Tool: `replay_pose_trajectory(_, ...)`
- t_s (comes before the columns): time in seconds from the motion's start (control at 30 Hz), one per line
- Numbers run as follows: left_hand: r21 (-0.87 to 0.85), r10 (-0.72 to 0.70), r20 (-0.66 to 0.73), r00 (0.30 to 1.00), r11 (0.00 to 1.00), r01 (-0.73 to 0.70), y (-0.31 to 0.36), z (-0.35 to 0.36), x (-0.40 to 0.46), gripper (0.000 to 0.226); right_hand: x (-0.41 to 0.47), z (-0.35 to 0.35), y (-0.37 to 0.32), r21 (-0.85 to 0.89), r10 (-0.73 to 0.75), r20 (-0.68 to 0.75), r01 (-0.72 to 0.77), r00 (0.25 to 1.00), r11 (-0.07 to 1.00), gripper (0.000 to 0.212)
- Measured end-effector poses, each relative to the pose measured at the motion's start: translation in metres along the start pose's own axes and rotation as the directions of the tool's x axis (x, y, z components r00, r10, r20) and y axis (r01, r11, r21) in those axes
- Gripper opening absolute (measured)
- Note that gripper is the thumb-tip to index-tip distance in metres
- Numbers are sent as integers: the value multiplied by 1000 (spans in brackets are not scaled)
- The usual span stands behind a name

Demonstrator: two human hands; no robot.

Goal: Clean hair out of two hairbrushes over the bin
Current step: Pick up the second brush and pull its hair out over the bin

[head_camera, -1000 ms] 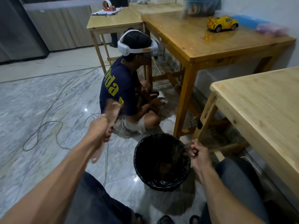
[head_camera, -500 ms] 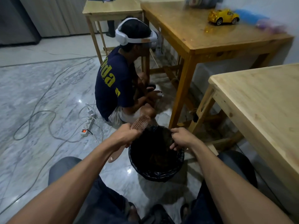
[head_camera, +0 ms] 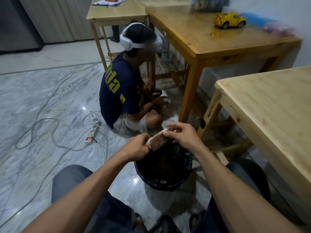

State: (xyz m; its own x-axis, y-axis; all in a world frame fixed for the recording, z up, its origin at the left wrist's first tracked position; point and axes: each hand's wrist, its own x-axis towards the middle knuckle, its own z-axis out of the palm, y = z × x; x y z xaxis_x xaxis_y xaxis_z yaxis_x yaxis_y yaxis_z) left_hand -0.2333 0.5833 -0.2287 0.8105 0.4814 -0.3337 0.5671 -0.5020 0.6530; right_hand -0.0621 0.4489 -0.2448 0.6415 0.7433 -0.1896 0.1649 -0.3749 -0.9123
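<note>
Marble floor [head_camera: 42, 101] with loose cables and a power strip [head_camera: 93, 132]; wooden benches along the right, the far bench [head_camera: 218, 41] carrying a yellow toy car [head_camera: 229, 20]. A second person [head_camera: 124, 91] in a headset sits on the floor behind the work area.

Black-lined bin [head_camera: 164, 167] sits on the floor between the wearer's knees, so whatever gets pulled out should drop straight in.

Left hand [head_camera: 136, 148] is closed around the hairbrush [head_camera: 158, 139] at its handle end; the handle itself is hidden in the fist. Brush head is tilted with bristles facing up toward the camera, over the bin's far rim. My read: that gives the other hand access to the bristles.

Right hand [head_camera: 182, 136] sits at the far end of the brush head, fingers curled and loosely spread and touching it. Can't tell if it's pinching hair.

Only one brush visible; second one not in view.
</note>
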Motion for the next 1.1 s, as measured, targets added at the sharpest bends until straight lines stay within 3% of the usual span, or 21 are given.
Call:
replay_pose_trajectory(0.07,38,19,2,1000,999,-19,0,2,0,13,0,3,-1,-52,20,-110,-26,994,998,2)
replay_pose_trajectory(0.2,29,-79,-94,992,996,82,-17,0,0,17,1,0,-1,49,74,-257,-64,964,997,5)
replay_pose_trajectory(0.37,-60,-208,-178,962,978,201,-45,-7,-2,22,2,-27,8,208,236,-454,-155,859,966,8)
replay_pose_trajectory(0.6,-264,-257,-214,942,944,198,-24,-6,-5,33,6,-12,22,70,297,-300,-290,906,954,17)
replay_pose_trajectory(0.7,-216,-212,-217,953,962,165,-18,-5,-4,33,6,-6,17,-167,297,-184,-328,937,930,46)
replay_pose_trajectory(0.77,-145,-166,-226,960,980,136,-16,-5,-1,27,6,-3,11,-184,266,-114,-284,957,941,63)
replay_pose_trajectory(0.93,82,46,-259,965,996,-25,-5,0,0,26,4,3,-1,111,197,89,-206,976,972,73)
replay_pose_trajectory(1.0,147,140,-295,945,984,-99,0,1,-2,30,3,7,-4,204,152,91,-167,984,965,57)
replay_pose_trajectory(1.1,195,236,-336,912,965,-178,0,2,-2,35,1,9,-6,326,164,-16,-150,986,933,29)
